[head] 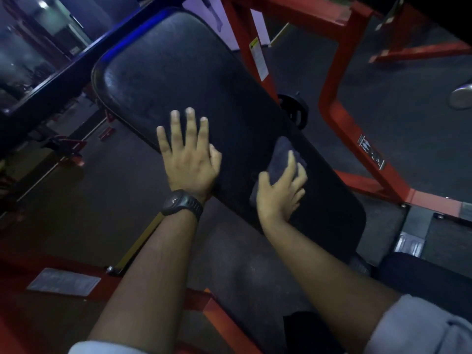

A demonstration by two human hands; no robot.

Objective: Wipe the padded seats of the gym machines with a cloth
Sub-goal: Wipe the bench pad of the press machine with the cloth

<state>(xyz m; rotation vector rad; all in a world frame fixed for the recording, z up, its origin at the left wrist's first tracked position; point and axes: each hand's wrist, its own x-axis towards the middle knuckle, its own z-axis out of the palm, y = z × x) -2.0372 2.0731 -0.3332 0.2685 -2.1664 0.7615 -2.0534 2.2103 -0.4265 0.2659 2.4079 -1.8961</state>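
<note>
The long black padded seat [194, 80] with rounded corners runs slantwise from upper left to lower right, and both grips lie on its nearer half. The left grip [189, 159] rests flat on the padding near its left edge, fingers straight and slightly spread, with a black wristwatch [182, 203] on the wrist. The right grip [278, 198] is curled round a dark folded cloth [281, 154], thumb on one side and fingers over the other, holding it against the padding just beside the left grip. A red-painted metal frame [329, 98] stands behind and to the right of the seat and bears a narrow white label [258, 58]; a dark blue beam [51, 80] crosses the upper left. Beneath lies a dark speckled floor [396, 85]. The room is dim. A round silver disc [462, 95] is cut off by the right edge, the label's print is too small to read, and pale grey sleeves [419, 328] are cut off at the bottom.
</note>
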